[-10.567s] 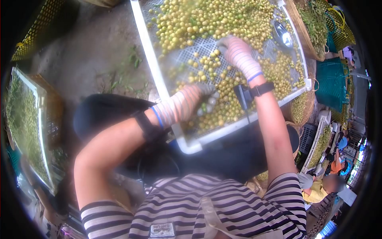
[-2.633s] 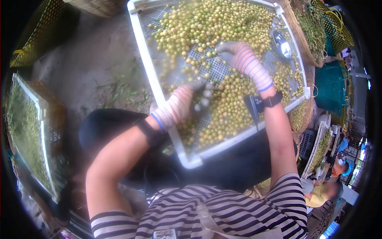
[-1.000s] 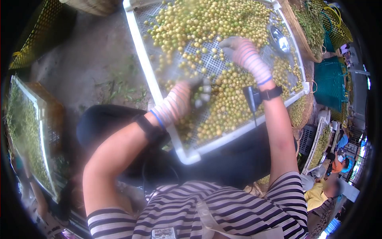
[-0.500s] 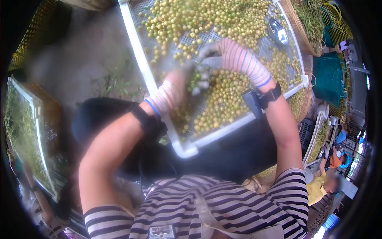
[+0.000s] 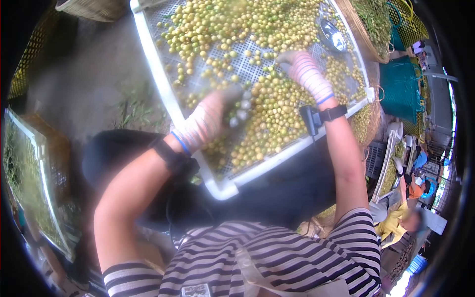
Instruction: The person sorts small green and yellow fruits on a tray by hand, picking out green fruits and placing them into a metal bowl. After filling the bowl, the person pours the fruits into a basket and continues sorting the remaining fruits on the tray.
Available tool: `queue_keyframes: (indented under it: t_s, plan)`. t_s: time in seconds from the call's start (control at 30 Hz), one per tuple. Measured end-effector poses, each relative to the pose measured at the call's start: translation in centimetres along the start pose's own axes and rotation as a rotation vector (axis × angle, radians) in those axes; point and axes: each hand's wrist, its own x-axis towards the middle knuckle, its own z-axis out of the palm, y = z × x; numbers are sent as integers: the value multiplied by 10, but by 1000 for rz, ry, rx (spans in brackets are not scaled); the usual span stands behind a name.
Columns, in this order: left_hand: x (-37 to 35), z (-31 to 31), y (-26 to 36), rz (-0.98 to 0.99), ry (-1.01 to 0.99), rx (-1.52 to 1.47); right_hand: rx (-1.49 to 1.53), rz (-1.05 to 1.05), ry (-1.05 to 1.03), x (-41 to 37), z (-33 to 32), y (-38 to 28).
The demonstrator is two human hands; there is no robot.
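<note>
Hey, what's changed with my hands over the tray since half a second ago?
Your right hand has moved rightward, away from your left hand. Whether either hand took or let go of fruit is too blurred to tell. The left hand is still over the tray's left side, and the shiny dish remains at its right.

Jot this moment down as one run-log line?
left hand: over round fruit, grip unclear | right hand: at fruit, grip unclear | tray: white-rimmed | shiny metal item: inside tray

Yellow-green fruit point(image 5: 277, 106), white tray frame point(image 5: 163, 86)
</note>
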Motion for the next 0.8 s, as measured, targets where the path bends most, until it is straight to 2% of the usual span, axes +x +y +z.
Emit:
queue_keyframes:
  t_s: [0.07,0.13,0.17,0.2,0.27,0.33,0.4,0.43,0.53,0.57,0.6,0.67,0.8]
  plan:
    - [0,-1,-1,16,-14,20,-56,-3,-17,2,-1,-5]
    - [-1,2,0,13,-24,27,-283,-95,-135,7,-5,-11]
    - [-1,3,-1,23,-16,36,-164,-184,-64,-1,-8,-12]
    - [-1,3,-1,31,-7,45,-163,-184,-66,1,-5,-15]
    - [0,4,-3,17,13,64,-304,-119,-147,8,3,-24]
    - [0,5,-4,2,28,88,-318,-127,-128,8,1,-24]
    - [0,5,-3,-2,-28,89,-192,-276,-73,7,-10,-20]
    - [-2,6,-2,-1,-31,91,-194,-275,-71,5,-12,-15]
    - [-5,7,-1,1,-16,63,23,-6,45,-1,-20,4]
    - [-5,6,-1,9,-26,62,96,57,-104,-4,-22,9]
    - [-5,5,-1,15,-38,61,95,54,-105,-7,-19,6]
    - [-3,4,-3,14,-31,82,-207,13,-173,-17,-10,0]
    - [0,6,-4,3,-3,118,-295,60,-177,-14,3,-14]
